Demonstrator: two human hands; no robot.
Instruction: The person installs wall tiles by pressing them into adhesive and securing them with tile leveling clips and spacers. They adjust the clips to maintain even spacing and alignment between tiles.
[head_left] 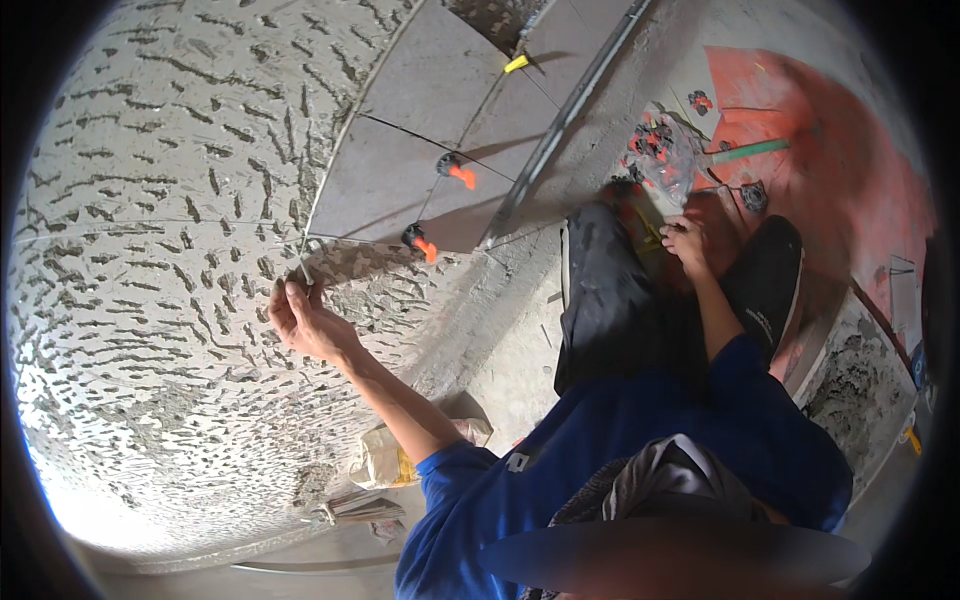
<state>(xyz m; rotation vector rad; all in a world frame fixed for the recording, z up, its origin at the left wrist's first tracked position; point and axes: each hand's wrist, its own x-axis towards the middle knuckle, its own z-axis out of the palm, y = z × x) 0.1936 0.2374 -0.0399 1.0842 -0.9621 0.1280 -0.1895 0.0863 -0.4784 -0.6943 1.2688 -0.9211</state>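
My left hand (308,322) is up at the rough wall (180,250), thumb and fingers pinched on a thin pale strip (306,268) beside the lower corner of a grey tile (370,190). Two tile levelers (459,172) with black bases and orange handles sit on the tile joints, the other leveler (420,243) at the lower edge. Low between my knees, my right hand (684,245) has its fingers bent together, near a clear plastic bag (672,178) of red and black pieces. Thin yellow pieces (650,238) lie close to its fingertips; what it holds, if anything, I cannot make out.
A yellow wedge (516,64) sticks out from the upper tiles. A metal rail (570,120) runs along their right edge. On the red sheet (850,150) lies a green stick (750,151). Behind my left arm stands a whitish sack (385,460).
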